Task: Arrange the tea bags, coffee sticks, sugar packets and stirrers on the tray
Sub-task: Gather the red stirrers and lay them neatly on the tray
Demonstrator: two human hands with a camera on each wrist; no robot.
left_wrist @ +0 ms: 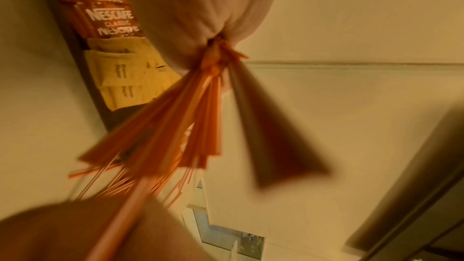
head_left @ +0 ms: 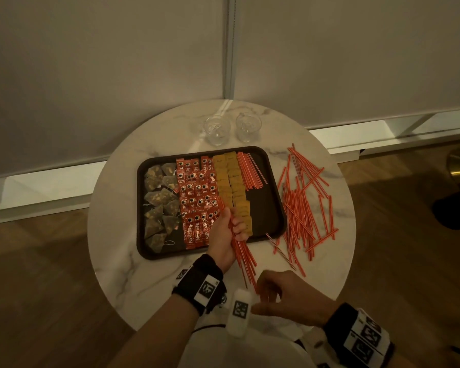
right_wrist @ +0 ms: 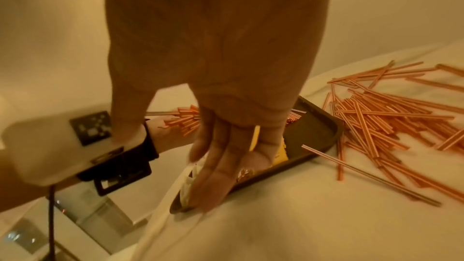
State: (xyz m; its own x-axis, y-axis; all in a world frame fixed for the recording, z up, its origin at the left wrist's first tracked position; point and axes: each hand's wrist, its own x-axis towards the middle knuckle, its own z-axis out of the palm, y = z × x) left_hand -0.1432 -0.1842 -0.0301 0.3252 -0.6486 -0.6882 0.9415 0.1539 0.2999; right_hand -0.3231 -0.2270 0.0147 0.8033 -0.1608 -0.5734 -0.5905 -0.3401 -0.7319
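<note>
On a dark tray (head_left: 141, 208) lie tea bags (head_left: 158, 205) at the left, then red coffee sticks (head_left: 197, 192), yellow sugar packets (head_left: 231, 181) and a row of red stirrers (head_left: 250, 171) at the far right. My left hand (head_left: 227, 231) grips a bundle of stirrers (head_left: 243, 257) over the tray's front edge; the bundle (left_wrist: 175, 116) fans out toward me. My right hand (head_left: 279, 290) hovers at the bundle's near ends, fingers (right_wrist: 216, 166) straight and holding nothing. The wrist views are blurred.
A loose pile of stirrers (head_left: 300, 213) covers the round marble table (head_left: 112, 235) right of the tray, one leaning on the tray rim. Two glasses (head_left: 217, 130) stand behind the tray. The tray's right front part (head_left: 266, 208) is bare. Wall and wooden floor surround the table.
</note>
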